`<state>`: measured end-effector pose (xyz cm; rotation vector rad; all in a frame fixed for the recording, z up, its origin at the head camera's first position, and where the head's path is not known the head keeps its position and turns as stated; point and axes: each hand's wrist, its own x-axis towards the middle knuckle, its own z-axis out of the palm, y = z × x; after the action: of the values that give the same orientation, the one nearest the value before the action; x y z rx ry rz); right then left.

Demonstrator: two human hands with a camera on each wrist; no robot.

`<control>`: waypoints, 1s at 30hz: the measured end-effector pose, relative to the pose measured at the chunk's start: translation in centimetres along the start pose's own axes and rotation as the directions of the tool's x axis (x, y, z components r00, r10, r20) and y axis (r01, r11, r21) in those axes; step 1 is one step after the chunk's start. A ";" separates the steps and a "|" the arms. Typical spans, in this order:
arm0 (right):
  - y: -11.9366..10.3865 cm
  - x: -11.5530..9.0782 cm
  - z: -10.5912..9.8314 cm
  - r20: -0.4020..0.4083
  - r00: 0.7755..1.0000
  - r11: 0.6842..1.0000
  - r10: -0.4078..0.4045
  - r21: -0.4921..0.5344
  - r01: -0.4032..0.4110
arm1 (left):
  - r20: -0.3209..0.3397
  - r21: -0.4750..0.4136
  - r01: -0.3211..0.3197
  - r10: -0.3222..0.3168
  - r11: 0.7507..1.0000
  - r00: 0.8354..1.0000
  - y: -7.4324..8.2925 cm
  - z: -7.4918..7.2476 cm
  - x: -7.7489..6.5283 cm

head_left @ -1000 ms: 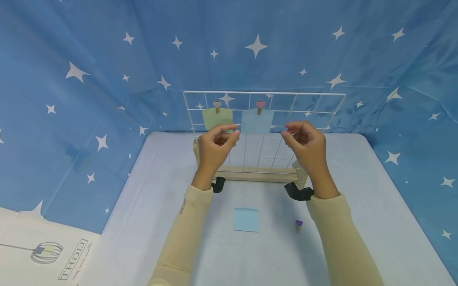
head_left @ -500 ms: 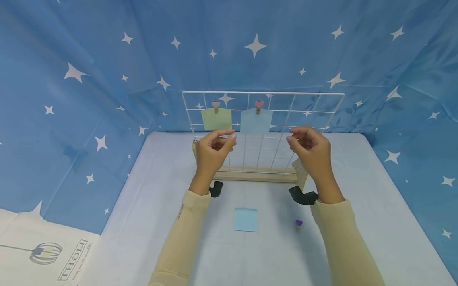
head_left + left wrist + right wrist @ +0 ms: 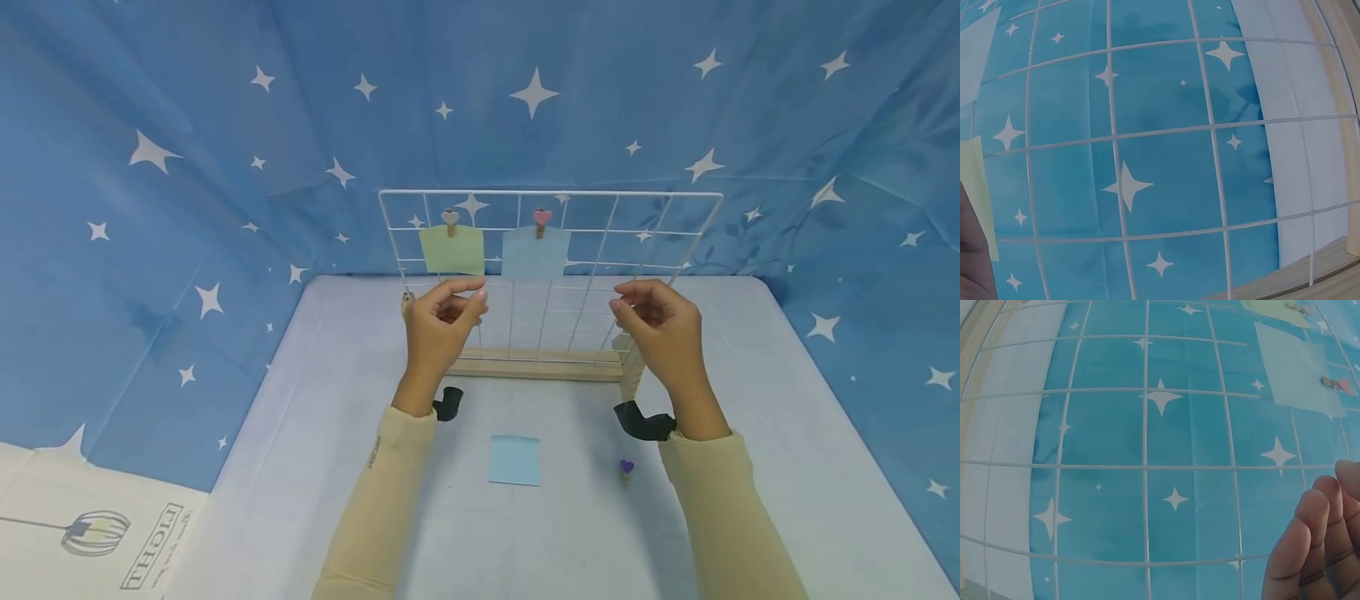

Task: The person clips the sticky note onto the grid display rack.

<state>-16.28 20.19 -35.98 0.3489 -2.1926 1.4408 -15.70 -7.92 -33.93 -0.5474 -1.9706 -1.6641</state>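
My left hand (image 3: 442, 329) is raised in front of the left part of a white wire grid (image 3: 585, 193), fingers loosely bent and holding nothing. Before the grid's right part hovers my right hand (image 3: 663, 329), likewise loosely curled, thumb and index apart. A green paper note (image 3: 453, 254) hangs from the grid by a clothespin with a white heart (image 3: 450, 217). Beside it, a pink-heart clothespin (image 3: 542, 218) holds a light blue note (image 3: 534, 257). In the right wrist view my fingers (image 3: 1313, 550) show below both hanging notes.
On the white table lies a blue square note (image 3: 514, 461), with a purple-heart clothespin (image 3: 626, 468) to its right. A wooden base (image 3: 540, 369) carries the grid. Blue star-patterned cloth (image 3: 600, 100) stands behind; a printed cream cloth (image 3: 90, 483) lies at front left.
Both hands have drawn down and apart, the left one leftward and the right one rightward, away from the hanging notes. Notes and clothespins stay where they were.
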 end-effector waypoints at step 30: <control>1.8 -2.6 -0.1 0.009 0.994 0.994 0.105 0.030 -0.105 | 0.010 0.036 0.106 -0.107 0.994 0.994 -1.5 -0.8 -2.3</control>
<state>-14.87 20.91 -38.78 0.2521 -2.2264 1.5320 -14.68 -8.89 -36.34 -0.4471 -2.0661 -1.6891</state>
